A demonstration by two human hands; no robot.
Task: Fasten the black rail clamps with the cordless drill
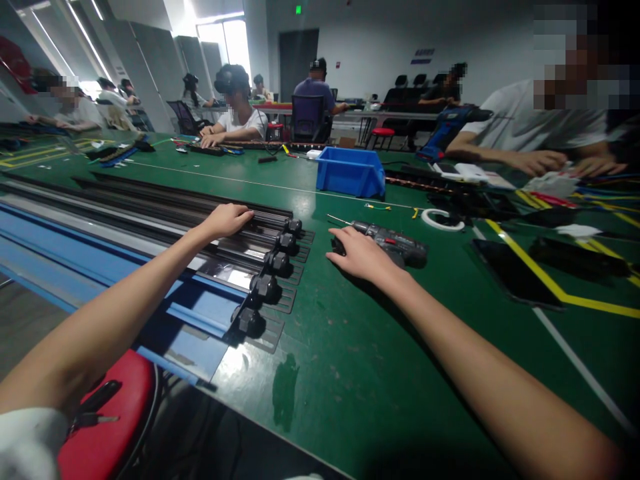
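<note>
Several long dark metal rails [150, 203] lie side by side on the green table, with black cable glands [265, 288] at their right ends. My left hand [227, 220] rests on top of the rails near those ends, palm down, holding nothing. On the table to the right lies a black and grey power drill [395, 243], its long thin bit pointing left. My right hand [357, 250] is at the drill's near side, fingers apart, over its dark lower part; no grip on it shows. Blue channels [190, 313] lie at the near side of the rails.
A blue bin [350, 172] stands beyond the drill. White tape [443, 220] and a black tablet [515, 273] lie to the right. A person [540, 133] works at the far right, near a blue drill [445, 133]. A red stool [115, 413] is below left.
</note>
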